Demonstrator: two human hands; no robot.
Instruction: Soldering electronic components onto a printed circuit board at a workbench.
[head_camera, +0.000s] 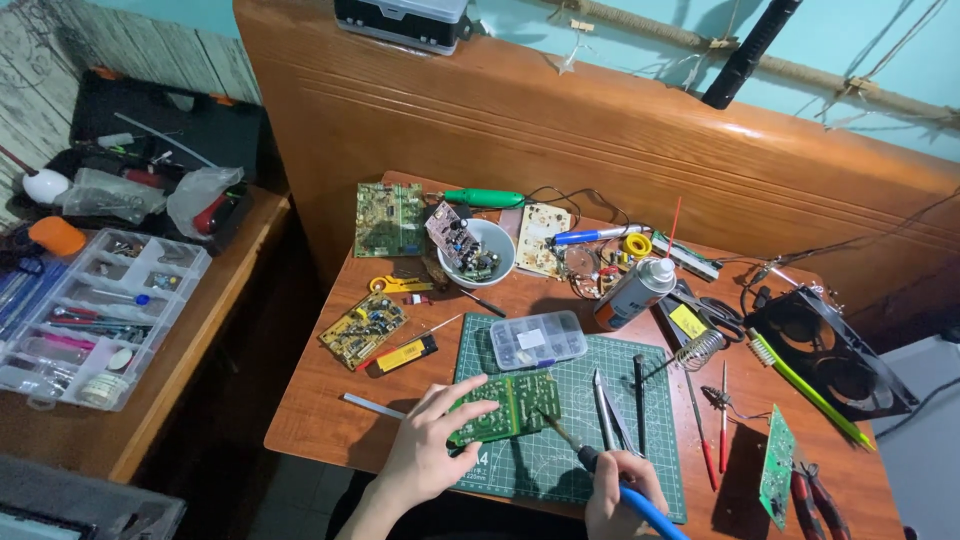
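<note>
The left hand (425, 455) lies spread on a green board (503, 406), fingers flat over its near left edge, pinning it to the cutting mat (640, 455) rather than clasping it. The right hand (622, 502) is closed round the blue handle of a soldering iron (600, 470), whose thin tip slants up and left to meet the board's right edge, touching it or very nearly; the view is too small to tell which.

As a judgement, the soldering on this board is under way, not finished: the iron is at the board, the board is braced, and neither hand has let go. No solder wire shows in either hand, and whether any joint is already made cannot be read at this size.

The board sits at the mat's near left part, just in front of a clear parts box (538, 340). Tweezers (606, 412) and a dark probe lie on the mat to the right of the board, untouched. Farther right, a coiled iron stand (700, 350) is empty, and 2 red-handled tools (715, 440) lie on the table (320, 410).

At least 4 more boards wait elsewhere: a yellow board (362, 329) to the left, 1 green near the white bowl (478, 253), 1 pale beside it, and 1 propped on edge at the right. These look untouched for now. A spray can (634, 292) and a fan (830, 355) stand well apart from the hands.
</note>
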